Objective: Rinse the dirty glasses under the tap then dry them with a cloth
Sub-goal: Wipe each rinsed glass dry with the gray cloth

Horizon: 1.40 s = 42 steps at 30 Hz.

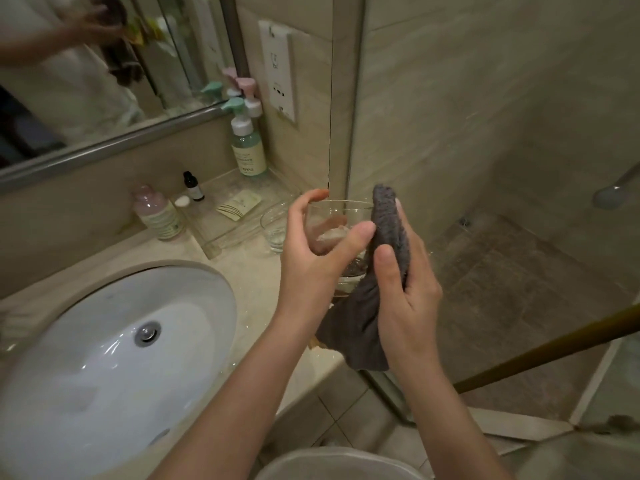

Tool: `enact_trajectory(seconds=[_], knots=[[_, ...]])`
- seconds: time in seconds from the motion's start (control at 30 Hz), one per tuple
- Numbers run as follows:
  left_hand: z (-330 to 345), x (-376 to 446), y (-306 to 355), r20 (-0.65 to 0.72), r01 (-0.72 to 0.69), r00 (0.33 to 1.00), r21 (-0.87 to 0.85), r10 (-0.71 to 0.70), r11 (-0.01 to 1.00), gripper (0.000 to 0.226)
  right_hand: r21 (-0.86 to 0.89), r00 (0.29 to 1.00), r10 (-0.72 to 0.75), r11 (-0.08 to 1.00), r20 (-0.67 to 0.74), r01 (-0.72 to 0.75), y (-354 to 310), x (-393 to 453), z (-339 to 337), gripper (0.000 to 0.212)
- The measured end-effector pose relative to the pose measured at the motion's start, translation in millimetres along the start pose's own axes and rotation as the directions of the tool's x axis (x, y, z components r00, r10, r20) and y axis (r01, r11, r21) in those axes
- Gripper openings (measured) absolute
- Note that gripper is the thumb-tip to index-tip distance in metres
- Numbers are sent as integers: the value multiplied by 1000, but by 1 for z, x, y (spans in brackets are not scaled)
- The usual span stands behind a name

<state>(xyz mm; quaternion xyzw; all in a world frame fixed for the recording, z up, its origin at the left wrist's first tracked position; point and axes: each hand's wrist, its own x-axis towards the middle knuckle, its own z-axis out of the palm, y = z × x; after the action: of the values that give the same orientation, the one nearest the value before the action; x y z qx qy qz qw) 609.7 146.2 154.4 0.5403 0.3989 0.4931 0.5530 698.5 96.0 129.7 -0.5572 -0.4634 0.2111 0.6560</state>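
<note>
Spreading across the near left, the white sink [114, 344] sits in a pale counter [256, 282], with no tap in view, so whether water runs cannot be told. At the far left a clear tray [221, 233] holds small bottles, and a second glass [275, 230] stands on the counter just beside it, its state of cleanliness too faint to judge.

Over the counter's right edge, the left hand [311, 258] curls round the held glass [341, 216], thumb across its near side, keeping it roughly upright. The right hand [405, 292] grips a grey cloth [381, 271], pressing it against the right wall of the glass, with the loose end hanging below.

Drying looks to be the step in hand. Doing it well would likely mean turning the glass steadily against the cloth, pushing a fold inside to reach the base, and holding firmly, since wet glass slips.

The lower half of the glass is hidden behind fingers and cloth, so remaining droplets cannot be made out.
</note>
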Motion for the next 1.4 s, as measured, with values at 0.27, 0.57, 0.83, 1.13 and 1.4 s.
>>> enact_trajectory(seconds=[0.27,0.57,0.83,1.13,1.4], knots=[[-20,2,17,113,211,976,-280,-186,937,59,262,979,171,945,110,-195,-10,5,3,54],[-18,-9,28,-193,-46,979,126,70,991,56,239,992,94,965,82,-111,-18,4,5,55],[-17,-10,36,-48,56,997,-56,-58,997,76,269,993,62,959,97,-86,-20,1,4,42],[-11,-10,34,-88,-8,996,105,18,994,70,319,993,100,941,64,-115,-23,-2,-8,29],[-6,-14,37,83,70,995,-155,-57,986,54,358,994,96,927,52,-108,-26,-4,-5,29]])
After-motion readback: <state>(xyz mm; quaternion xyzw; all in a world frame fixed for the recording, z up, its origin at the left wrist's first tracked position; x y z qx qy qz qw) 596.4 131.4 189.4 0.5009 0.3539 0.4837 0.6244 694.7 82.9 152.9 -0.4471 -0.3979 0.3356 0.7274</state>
